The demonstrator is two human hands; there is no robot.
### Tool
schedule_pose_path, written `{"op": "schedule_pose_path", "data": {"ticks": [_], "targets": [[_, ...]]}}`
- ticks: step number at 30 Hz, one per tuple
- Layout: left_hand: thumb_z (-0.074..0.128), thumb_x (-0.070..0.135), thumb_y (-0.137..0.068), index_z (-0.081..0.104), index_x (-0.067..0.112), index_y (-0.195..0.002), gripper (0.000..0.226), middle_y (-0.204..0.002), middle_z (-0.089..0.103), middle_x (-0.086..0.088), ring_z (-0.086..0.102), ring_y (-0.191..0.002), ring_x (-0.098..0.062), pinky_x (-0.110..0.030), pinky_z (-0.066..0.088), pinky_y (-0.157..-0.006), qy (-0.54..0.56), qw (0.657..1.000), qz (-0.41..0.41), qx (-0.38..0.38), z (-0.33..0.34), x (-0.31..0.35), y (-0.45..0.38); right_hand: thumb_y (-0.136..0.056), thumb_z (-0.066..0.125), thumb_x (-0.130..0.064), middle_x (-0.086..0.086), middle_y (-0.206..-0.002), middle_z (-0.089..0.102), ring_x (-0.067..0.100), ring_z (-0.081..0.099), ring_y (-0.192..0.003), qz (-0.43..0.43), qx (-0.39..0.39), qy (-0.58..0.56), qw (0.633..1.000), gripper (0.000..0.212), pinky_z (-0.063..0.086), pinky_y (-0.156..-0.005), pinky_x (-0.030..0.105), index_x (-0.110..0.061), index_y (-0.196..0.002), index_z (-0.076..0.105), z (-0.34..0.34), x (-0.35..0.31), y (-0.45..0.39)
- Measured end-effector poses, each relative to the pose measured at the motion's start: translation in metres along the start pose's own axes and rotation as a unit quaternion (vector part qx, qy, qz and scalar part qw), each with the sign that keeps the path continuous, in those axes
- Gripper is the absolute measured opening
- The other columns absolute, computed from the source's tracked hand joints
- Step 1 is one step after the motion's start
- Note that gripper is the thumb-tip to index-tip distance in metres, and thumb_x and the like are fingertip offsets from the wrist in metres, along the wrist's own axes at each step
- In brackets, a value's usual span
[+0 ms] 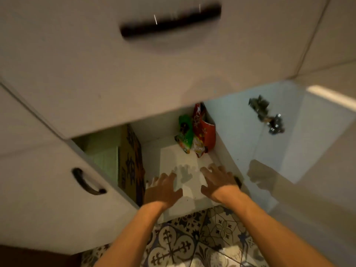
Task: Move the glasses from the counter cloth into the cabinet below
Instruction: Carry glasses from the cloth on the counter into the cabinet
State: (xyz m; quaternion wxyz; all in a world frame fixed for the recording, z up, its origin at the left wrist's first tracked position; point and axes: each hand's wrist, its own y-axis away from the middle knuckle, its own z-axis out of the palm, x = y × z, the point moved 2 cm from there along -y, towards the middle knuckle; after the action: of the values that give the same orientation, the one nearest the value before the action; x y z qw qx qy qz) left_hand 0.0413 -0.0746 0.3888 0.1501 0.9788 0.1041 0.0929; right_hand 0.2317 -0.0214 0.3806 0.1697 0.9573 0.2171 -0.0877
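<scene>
No glass or counter cloth shows clearly in the head view. The open cabinet has a white floor (173, 157) below a drawer front. My left hand (163, 187) and my right hand (217, 182) both reach over the cabinet's front edge, palms down and fingers spread, with nothing visibly held. A faint pale glint lies by my left hand's fingertips; I cannot tell what it is. A small dark object (238, 182) sits just right of my right hand.
A green snack bag (185, 133) and a red snack bag (204, 132) lean at the cabinet's back right. A patterned box (131, 160) stands at its left. The cabinet door (289, 141) hangs open on the right with its hinge (267, 114). Patterned floor tiles (192, 237) lie below.
</scene>
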Motion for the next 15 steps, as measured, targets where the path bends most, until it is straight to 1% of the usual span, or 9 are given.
{"op": "schedule_pose_path", "data": {"ticks": [2, 4, 5, 6, 8, 11, 15], "targets": [[0.050, 0.058, -0.088, 0.037, 0.036, -0.143, 0.061, -0.145, 0.046, -0.001, 0.046, -0.130, -0.027, -0.041, 0.039, -0.105, 0.040, 0.999, -0.016, -0.033, -0.035, 0.007, 0.033, -0.091, 0.051, -0.046, 0.010, -0.150, 0.033, 0.035, 0.035, -0.132, 0.004, -0.021, 0.007, 1.000, 0.064, 0.036, -0.105, 0.052, -0.028, -0.148, 0.028, -0.040, -0.017, 0.033], [0.050, 0.059, -0.085, 0.044, 0.032, -0.138, 0.060, -0.137, 0.054, -0.002, 0.053, -0.121, -0.026, -0.039, 0.046, -0.097, 0.060, 0.997, -0.029, -0.048, -0.075, 0.015, 0.067, -0.091, 0.051, -0.046, 0.012, -0.139, 0.047, 0.035, 0.046, -0.125, 0.012, -0.031, 0.006, 0.999, 0.060, 0.042, -0.100, 0.049, -0.024, -0.144, 0.035, -0.082, -0.031, 0.063], [0.050, 0.059, -0.085, 0.048, 0.029, -0.134, 0.057, -0.132, 0.057, -0.003, 0.056, -0.117, -0.027, -0.039, 0.048, -0.093, 0.051, 0.997, -0.035, -0.053, -0.098, 0.021, 0.084, -0.091, 0.051, -0.046, 0.012, -0.133, 0.052, 0.035, 0.050, -0.120, 0.015, -0.032, 0.009, 0.999, 0.057, 0.044, -0.097, 0.047, -0.022, -0.142, 0.039, -0.103, -0.037, 0.077], [0.051, 0.057, -0.086, 0.050, 0.026, -0.133, 0.056, -0.128, 0.060, -0.004, 0.058, -0.114, -0.027, -0.039, 0.049, -0.090, 0.034, 0.997, -0.034, -0.053, -0.119, 0.027, 0.099, -0.091, 0.050, -0.046, 0.012, -0.132, 0.054, 0.035, 0.051, -0.119, 0.015, -0.036, 0.014, 0.999, 0.058, 0.046, -0.096, 0.047, -0.021, -0.142, 0.040, -0.124, -0.041, 0.091], [0.052, 0.056, -0.088, 0.048, 0.027, -0.137, 0.058, -0.128, 0.061, -0.005, 0.058, -0.115, -0.029, -0.044, 0.047, -0.093, 0.003, 0.999, -0.022, -0.044, -0.162, 0.036, 0.127, -0.091, 0.052, -0.045, 0.010, -0.137, 0.051, 0.034, 0.049, -0.122, 0.004, -0.057, 0.023, 0.998, 0.062, 0.046, -0.097, 0.047, -0.023, -0.147, 0.036, -0.164, -0.052, 0.113], [0.052, 0.057, -0.088, 0.044, 0.026, -0.141, 0.062, -0.132, 0.059, -0.008, 0.052, -0.121, -0.032, -0.050, 0.042, -0.099, -0.022, 0.999, -0.009, -0.044, -0.223, 0.050, 0.164, -0.089, 0.058, -0.042, 0.008, -0.141, 0.048, 0.033, 0.048, -0.125, -0.009, -0.093, 0.030, 0.995, 0.064, 0.046, -0.098, 0.047, -0.028, -0.148, 0.036, -0.227, -0.069, 0.143], [0.052, 0.057, -0.090, 0.038, 0.026, -0.147, 0.066, -0.141, 0.053, -0.007, 0.049, -0.128, -0.031, -0.052, 0.039, -0.104, -0.028, 0.997, -0.001, -0.077, -0.305, 0.065, 0.201, -0.088, 0.063, -0.038, 0.008, -0.146, 0.044, 0.033, 0.045, -0.129, -0.020, -0.128, 0.039, 0.991, 0.069, 0.046, -0.100, 0.049, -0.029, -0.150, 0.033, -0.313, -0.100, 0.173]]}}
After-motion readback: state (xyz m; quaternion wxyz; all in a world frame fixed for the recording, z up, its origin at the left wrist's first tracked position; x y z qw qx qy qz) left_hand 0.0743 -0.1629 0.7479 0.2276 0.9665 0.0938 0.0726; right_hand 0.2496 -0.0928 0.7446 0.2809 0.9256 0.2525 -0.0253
